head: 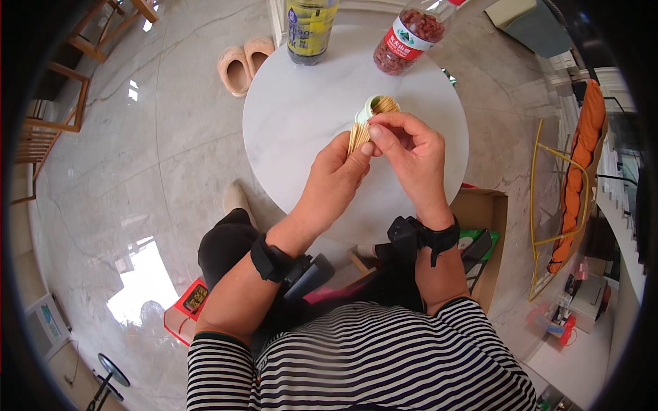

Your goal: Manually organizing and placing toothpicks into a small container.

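Over a round white marble-look table (288,128), my left hand (336,174) grips a bundle of thin wooden toothpicks (359,136). My right hand (414,154) meets it from the right, thumb and forefinger pinched at the bundle's upper right side; whether a single pick is between them I cannot tell. Just beyond the fingers is a pale green round container (366,110), its mouth showing more toothpicks (385,105) inside. The lower part of the container is hidden behind my hands.
A bottle with a yellow label (311,31) and a plastic bottle of reddish beans or nuts (406,41) stand at the table's far side. Slippers (236,69) lie on the floor at the far left. A cardboard box (491,210) sits beside the table at the right.
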Demonstrator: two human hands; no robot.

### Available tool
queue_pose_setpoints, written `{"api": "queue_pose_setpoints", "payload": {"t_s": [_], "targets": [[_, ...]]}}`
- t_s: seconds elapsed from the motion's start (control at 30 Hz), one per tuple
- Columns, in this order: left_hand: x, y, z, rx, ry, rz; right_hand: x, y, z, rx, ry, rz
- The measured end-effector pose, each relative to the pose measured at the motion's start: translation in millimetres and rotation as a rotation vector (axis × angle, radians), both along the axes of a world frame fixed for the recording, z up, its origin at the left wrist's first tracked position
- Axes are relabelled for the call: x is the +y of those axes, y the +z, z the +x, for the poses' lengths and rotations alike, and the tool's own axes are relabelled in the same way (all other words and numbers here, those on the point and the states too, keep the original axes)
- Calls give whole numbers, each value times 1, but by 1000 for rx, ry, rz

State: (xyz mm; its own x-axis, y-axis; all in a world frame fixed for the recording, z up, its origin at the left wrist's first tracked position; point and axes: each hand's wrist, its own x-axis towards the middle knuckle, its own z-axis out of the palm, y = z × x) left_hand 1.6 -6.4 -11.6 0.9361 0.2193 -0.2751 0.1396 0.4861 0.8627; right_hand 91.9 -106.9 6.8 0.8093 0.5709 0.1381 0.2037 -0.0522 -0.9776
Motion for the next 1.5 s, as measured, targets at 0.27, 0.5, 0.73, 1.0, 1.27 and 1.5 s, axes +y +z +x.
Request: {"api": "queue_pose_setpoints", "payload": {"t_s": [0.27,0.5,0.73,1.0,1.27,1.5], "targets": [[-1,3,0,25,27,-84,-3,1,4,12,28,-21],[-1,5,-2,58,35,-115,-6,-1,7,15,-32,7],[0,4,-1,43,31,-175,-14,4,17,84,-117,37],[-2,3,-2,45,25,-167,-9,6,6,101,70,-20],[-1,0,-2,28,-26,-252,-24,-4,34,-280,-364,46],[0,2,-2,54,-32,-203,-10,1,17,-298,-303,-85]]}}
